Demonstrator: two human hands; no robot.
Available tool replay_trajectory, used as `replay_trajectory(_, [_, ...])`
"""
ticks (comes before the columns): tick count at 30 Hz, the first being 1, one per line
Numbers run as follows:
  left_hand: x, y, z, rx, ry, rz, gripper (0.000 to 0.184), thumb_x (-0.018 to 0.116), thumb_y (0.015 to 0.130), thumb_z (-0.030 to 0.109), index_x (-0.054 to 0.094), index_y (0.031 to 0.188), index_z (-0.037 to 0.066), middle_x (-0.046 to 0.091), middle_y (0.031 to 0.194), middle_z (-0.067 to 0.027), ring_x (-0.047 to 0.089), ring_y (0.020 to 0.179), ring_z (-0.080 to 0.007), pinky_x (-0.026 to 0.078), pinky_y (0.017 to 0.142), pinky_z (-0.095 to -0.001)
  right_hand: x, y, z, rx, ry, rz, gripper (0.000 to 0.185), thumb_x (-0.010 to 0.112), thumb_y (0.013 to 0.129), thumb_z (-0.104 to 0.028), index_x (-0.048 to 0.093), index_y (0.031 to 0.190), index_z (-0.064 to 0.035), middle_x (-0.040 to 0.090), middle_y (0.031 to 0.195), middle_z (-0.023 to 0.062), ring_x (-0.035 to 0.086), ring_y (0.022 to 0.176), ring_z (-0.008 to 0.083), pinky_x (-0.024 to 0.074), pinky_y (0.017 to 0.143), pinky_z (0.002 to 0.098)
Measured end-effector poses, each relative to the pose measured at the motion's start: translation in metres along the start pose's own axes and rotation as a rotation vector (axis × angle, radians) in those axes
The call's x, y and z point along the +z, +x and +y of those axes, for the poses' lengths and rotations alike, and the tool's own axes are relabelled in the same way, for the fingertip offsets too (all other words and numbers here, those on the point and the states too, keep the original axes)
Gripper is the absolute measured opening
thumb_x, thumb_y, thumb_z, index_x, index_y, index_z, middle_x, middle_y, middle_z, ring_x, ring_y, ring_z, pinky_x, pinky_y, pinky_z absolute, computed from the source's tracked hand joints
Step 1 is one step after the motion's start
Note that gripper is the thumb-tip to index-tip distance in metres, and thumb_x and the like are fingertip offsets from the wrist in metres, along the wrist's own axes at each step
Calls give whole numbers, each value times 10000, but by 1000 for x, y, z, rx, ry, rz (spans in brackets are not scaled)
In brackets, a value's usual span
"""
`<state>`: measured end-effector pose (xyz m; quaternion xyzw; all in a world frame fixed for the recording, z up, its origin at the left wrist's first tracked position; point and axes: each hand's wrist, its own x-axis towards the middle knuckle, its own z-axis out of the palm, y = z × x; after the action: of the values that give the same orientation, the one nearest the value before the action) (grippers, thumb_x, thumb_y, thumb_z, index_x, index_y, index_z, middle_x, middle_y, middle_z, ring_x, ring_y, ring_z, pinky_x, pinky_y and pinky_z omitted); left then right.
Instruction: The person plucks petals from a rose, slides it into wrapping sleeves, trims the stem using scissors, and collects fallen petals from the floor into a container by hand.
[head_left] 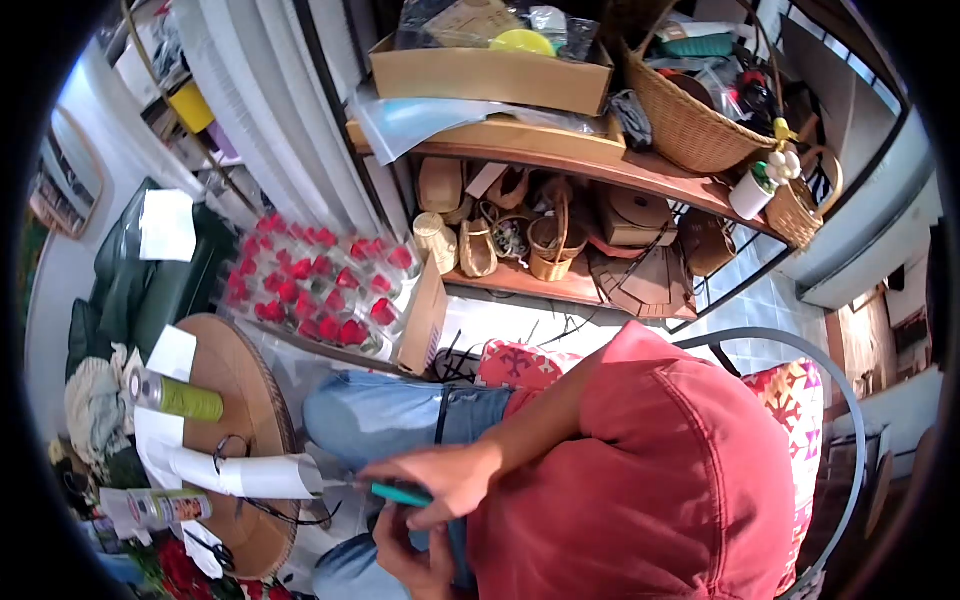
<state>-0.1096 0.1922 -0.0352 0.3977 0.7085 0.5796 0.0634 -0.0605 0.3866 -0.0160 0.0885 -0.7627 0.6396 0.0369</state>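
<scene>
My right hand (450, 478) is closed round a small teal object (401, 494), with the thumb on its near side and the fingers blurred over its top. Its exact kind cannot be made out. Just below, my left hand (412, 555) has bent fingers at the same teal object, its palm partly hidden. Both hands are above my lap in blue jeans (375, 415). A white paper roll (265, 477) lies close beyond the fingertips, reaching over the edge of the round brown table (225, 350).
A green spray can (178, 398), another can (170, 508), black scissors (208, 548) and paper sheets are around the table. A cardboard box (422, 320) holds several wrapped red roses (320, 265). Shelves (690, 185) with wicker baskets (690, 120) stand at my right.
</scene>
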Motion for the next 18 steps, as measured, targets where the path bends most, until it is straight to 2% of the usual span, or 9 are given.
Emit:
replay_trajectory(1, [1, 8, 21, -75, -4, -21, 416, 721, 891, 156, 566, 1225, -36, 684, 994, -155, 665, 854, -242, 537, 794, -354, -32, -9, -24, 49, -8, 45, 848, 739, 774, -221, 330, 1475, 25, 517, 1339, 237, 547, 1215, 381, 454, 1023, 430])
replay_trajectory(2, [-16, 13, 39, -150, -7, -43, 349, 710, 921, 145, 614, 1208, -28, 703, 998, -157, 660, 831, -231, 543, 748, -341, -38, -4, -8, -264, -348, 327, 789, 744, 770, -243, 397, 1439, -9, 576, 1174, 202, 590, 1062, 377, 490, 924, 442])
replay_trajectory(3, [-25, 11, 33, -150, 28, -30, 420, 688, 904, 63, 553, 1290, -33, 692, 1056, -166, 642, 852, -210, 537, 750, -323, -76, -11, -32, -104, -344, 292, 717, 740, 791, -249, 439, 1402, -22, 565, 1174, 185, 589, 1059, 364, 491, 922, 449])
replay_trajectory(6, [-40, -14, 4, -215, 14, 131, 435, 706, 883, 37, 550, 1282, -42, 686, 1078, -163, 622, 864, -185, 531, 769, -300, -184, -70, -68, -213, -1139, 751, 493, 760, 798, -251, 620, 1242, -88, 642, 1079, 151, 611, 990, 350, 498, 847, 436])
replay_trajectory(8, [-39, -16, -2, -223, 17, 172, 430, 700, 874, 9, 548, 1273, -43, 681, 1072, -156, 610, 850, -179, 521, 775, -286, -225, -114, -110, 179, -1463, 972, 558, 747, 817, -351, 611, 1289, -87, 641, 1144, 169, 624, 1021, 366, 504, 876, 455])
replay_trajectory(13, [-42, -19, -13, -175, -78, 258, 426, 688, 894, 14, 551, 1296, -17, 679, 1079, -172, 610, 860, -193, 527, 781, -299, -308, -169, -124, 705, -1374, 1037, 579, 705, 824, -557, 706, 1175, -97, 691, 1003, 253, 649, 992, 424, 515, 882, 495])
replay_trajectory(16, [-44, -21, -18, -114, 3, 236, 456, 666, 886, 55, 486, 1291, -53, 663, 1099, -188, 641, 910, -204, 497, 888, -332, -339, -181, -94, 684, -1476, 1014, 546, 662, 868, -529, 721, 966, 5, 688, 884, 264, 666, 853, 428, 509, 783, 510])
replay_trajectory(17, [-44, -18, -12, -72, 20, 237, 435, 678, 872, 53, 520, 1265, -47, 677, 1055, -180, 656, 869, -209, 512, 859, -344, -332, -169, -94, 837, -1355, 1072, 527, 606, 907, -504, 710, 991, 6, 682, 950, 275, 657, 910, 429, 496, 800, 507])
replay_trajectory(18, [-43, -14, -6, -41, 48, 253, 415, 690, 858, 51, 553, 1239, -42, 691, 1011, -172, 671, 829, -213, 527, 829, -357, -335, -167, -79, 736, -1343, 1139, 502, 555, 936, -466, 699, 1029, 6, 669, 1020, 286, 637, 986, 432, 487, 847, 492])
